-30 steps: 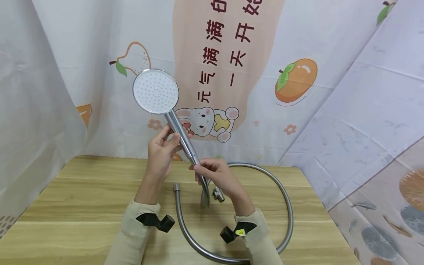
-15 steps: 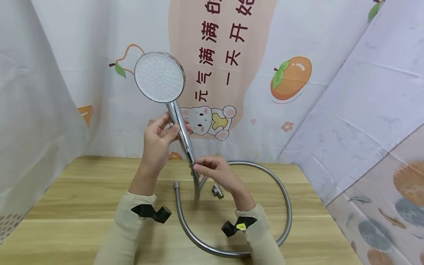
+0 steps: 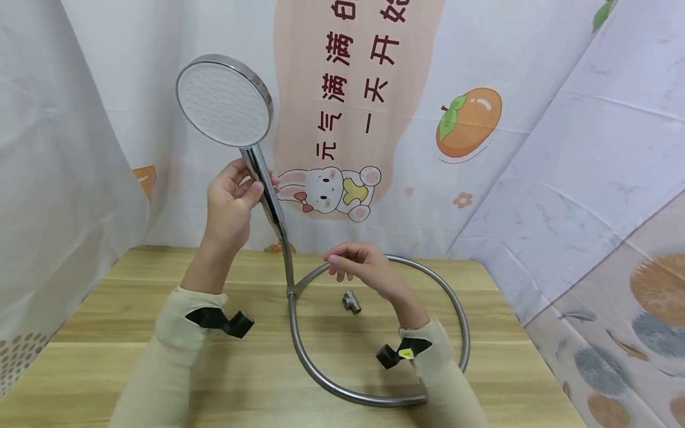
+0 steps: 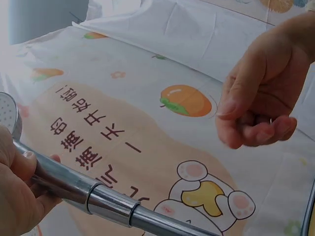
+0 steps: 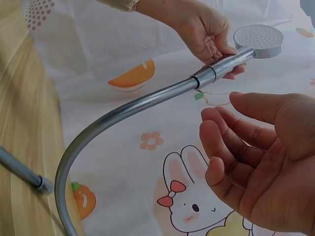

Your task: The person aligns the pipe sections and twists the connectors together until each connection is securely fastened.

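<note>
My left hand [image 3: 229,205] grips the chrome handle of a round shower head [image 3: 225,104] with a white nozzle face, raised and tilted left in the head view. From the handle's lower end a grey metal shower hose [image 3: 464,333] runs down to the table and loops round to the right; in the right wrist view the hose meets the handle at a chrome collar [image 5: 205,76]. To the right of the handle hangs my right hand [image 3: 366,270], its fingers loosely curled around nothing, apart from the hose. Below that hand lies a small metal valve fitting [image 3: 351,302].
A wooden table [image 3: 96,368] bears the hose and fitting. The hose's other end [image 5: 45,186] lies loose on it in the right wrist view. A printed curtain [image 3: 407,196] hangs close behind the table, with more cloth at both sides.
The right hand has let go of the hose just below the handle. The left hand has carried the shower head up and to the left, and the hose end follows it.
</note>
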### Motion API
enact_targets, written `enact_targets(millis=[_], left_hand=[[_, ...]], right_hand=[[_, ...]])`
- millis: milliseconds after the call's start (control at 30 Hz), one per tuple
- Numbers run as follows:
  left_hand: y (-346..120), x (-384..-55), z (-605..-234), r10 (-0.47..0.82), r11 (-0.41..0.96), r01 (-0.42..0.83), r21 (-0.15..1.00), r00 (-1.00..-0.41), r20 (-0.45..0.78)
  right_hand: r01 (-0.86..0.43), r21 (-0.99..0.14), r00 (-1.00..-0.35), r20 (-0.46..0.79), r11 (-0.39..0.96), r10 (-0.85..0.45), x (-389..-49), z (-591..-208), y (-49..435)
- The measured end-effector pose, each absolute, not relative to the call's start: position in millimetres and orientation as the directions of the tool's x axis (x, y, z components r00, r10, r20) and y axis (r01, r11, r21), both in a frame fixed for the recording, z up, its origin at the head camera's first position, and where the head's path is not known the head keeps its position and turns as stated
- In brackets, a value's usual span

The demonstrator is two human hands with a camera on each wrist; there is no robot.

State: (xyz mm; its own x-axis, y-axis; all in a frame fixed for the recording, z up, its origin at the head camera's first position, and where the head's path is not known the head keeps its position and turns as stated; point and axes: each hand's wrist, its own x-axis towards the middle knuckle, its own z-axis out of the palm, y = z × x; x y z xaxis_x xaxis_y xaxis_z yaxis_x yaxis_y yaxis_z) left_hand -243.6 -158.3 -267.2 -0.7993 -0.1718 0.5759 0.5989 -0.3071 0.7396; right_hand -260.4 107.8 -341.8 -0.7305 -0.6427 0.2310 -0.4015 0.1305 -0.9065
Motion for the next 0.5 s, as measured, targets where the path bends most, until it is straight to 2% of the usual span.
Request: enact_targets(millis=[500], left_hand=[[-196,-245,-277,-0.357,-0.358,0.617,0.701,-0.784,0.507]], right_hand=[[-0.445,-0.843,-0.747,0.164,0.302,-0.644,-265,-343,132]])
